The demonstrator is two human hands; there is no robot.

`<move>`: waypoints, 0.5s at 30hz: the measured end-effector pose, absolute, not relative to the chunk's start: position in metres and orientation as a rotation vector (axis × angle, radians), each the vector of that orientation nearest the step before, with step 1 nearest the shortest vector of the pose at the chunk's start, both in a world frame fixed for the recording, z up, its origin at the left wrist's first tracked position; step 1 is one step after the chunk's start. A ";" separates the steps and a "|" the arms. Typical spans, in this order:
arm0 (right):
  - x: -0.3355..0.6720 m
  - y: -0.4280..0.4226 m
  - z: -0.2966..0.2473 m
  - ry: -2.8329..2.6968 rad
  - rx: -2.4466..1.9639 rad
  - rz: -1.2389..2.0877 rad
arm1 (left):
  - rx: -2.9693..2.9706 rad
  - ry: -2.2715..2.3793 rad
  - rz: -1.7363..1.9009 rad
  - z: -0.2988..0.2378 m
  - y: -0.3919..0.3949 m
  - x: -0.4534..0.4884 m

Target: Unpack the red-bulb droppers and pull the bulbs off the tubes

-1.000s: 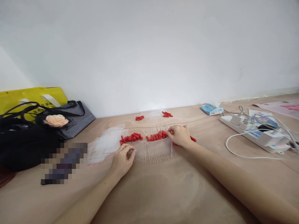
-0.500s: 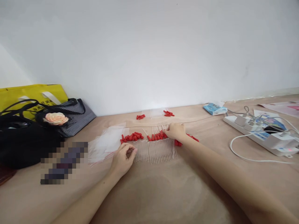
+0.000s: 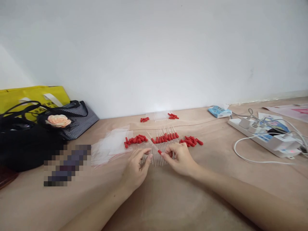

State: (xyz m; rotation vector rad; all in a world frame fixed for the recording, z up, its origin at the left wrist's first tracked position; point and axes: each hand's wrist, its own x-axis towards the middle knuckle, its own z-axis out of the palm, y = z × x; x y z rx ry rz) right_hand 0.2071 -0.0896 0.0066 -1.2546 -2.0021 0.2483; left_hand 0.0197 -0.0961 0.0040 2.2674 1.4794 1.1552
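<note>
My right hand (image 3: 181, 158) pinches a dropper by its red rubber bulb (image 3: 159, 152); its thin clear tube slants up and to the left. Facing it, my left hand (image 3: 137, 168) has thumb and forefinger apart, with nothing visible between them. Below and between both hands lies a row of clear thin tubes (image 3: 157, 159), partly covered by the fingers. Just beyond that row, several droppers with red bulbs (image 3: 165, 138) lie side by side, tubes pointing away. Loose red bulbs form a left pile (image 3: 137, 140) and a right pile (image 3: 191, 141).
Clear plastic bags (image 3: 112, 141) lie at left. Farther back are small groups of red bulbs (image 3: 173, 116). A power strip (image 3: 260, 138) with cables and a blue tissue pack (image 3: 219, 111) sit at right. Bags, including a yellow one (image 3: 31, 96), stand far left by the wall.
My right hand has come back from the row of red-bulbed droppers toward me, bringing a dropper. My left hand has shifted right, close to it. The view has moved slightly.
</note>
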 end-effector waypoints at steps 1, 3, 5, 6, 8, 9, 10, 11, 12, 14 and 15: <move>0.204 -0.094 0.005 -2.016 -1.227 0.232 | 2.193 1.499 1.168 0.003 -0.097 0.022; 0.202 -0.099 0.003 -2.039 -1.194 0.223 | 2.023 1.500 1.162 0.000 -0.097 0.024; 0.201 -0.102 0.001 -2.055 -1.170 0.229 | 1.875 1.454 1.159 -0.003 -0.095 0.025; 0.200 -0.102 0.000 -2.055 -1.162 0.228 | 1.824 1.421 1.162 -0.005 -0.094 0.026; 0.198 -0.103 -0.001 -2.060 -1.142 0.203 | 1.787 1.351 1.144 -0.005 -0.095 0.029; 0.197 -0.103 -0.002 -2.071 -1.124 0.180 | 1.808 1.319 1.112 -0.004 -0.096 0.030; 0.197 -0.104 -0.003 -2.084 -1.100 0.144 | 1.848 1.296 1.076 -0.002 -0.098 0.031; 0.196 -0.104 -0.004 -2.091 -1.072 0.089 | 1.901 1.290 1.047 0.000 -0.100 0.032; 0.196 -0.104 -0.004 -2.088 -1.045 0.013 | 1.968 1.304 1.027 0.003 -0.102 0.031; 0.199 -0.104 -0.005 -2.047 -1.000 -0.186 | 2.153 1.355 1.006 0.007 -0.103 0.028; 0.202 -0.104 -0.004 -2.023 -0.977 -0.293 | 2.267 1.369 0.996 0.008 -0.103 0.027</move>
